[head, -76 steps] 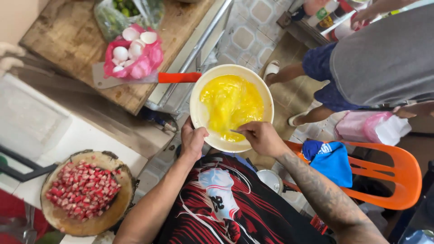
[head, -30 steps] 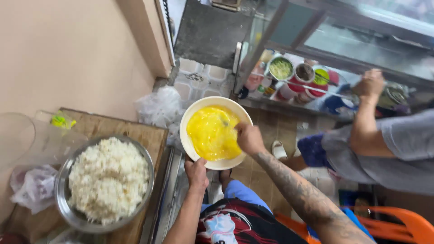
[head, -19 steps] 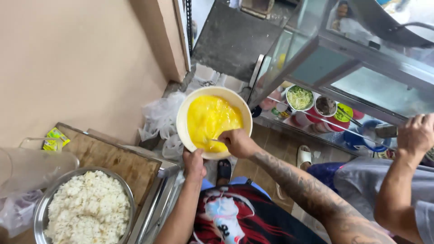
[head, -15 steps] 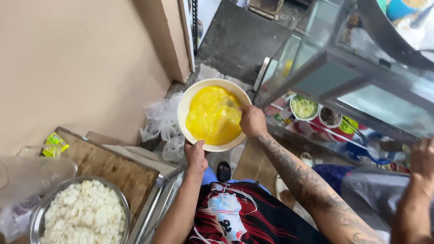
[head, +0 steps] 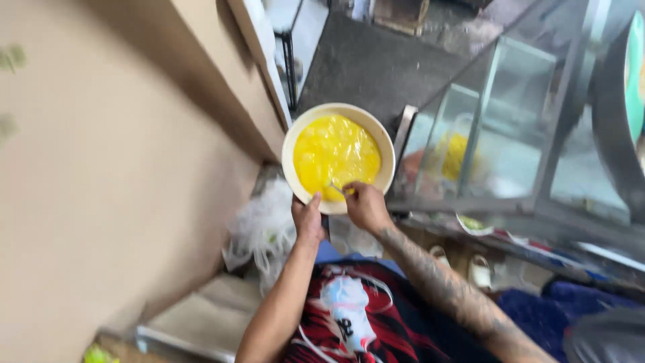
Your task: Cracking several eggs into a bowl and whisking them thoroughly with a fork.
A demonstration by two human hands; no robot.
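— Across the left of the frame, what is that big plain surface?

— That is a beige wall (head: 101,168), the largest thing I see. Right of it, filling the upper right, stands a glass case (head: 510,134) with a metal frame; something yellow shows blurred behind the glass, and I cannot tell what it is.

— And between them?

— Dark floor (head: 383,64) at top centre. Lower down, at bottom centre, is my red and black shirt (head: 356,323), and left of it a bundle of clear plastic bags (head: 259,232) lies against the wall's foot.

— Where is the bowl?

— The bowl (head: 292,144) sits just above the middle of the frame, cream and round, held out in front of me over the floor. It is filled with beaten egg (head: 332,151), bright yellow.

— What are your hands doing?

— My left hand (head: 308,216) is clasped on the bowl's near rim, thumb over the edge. My right hand (head: 366,205) is closed round a fork (head: 336,188) at the lower right of the rim, its end down in the egg. Both hands are just beside each other, below the bowl.
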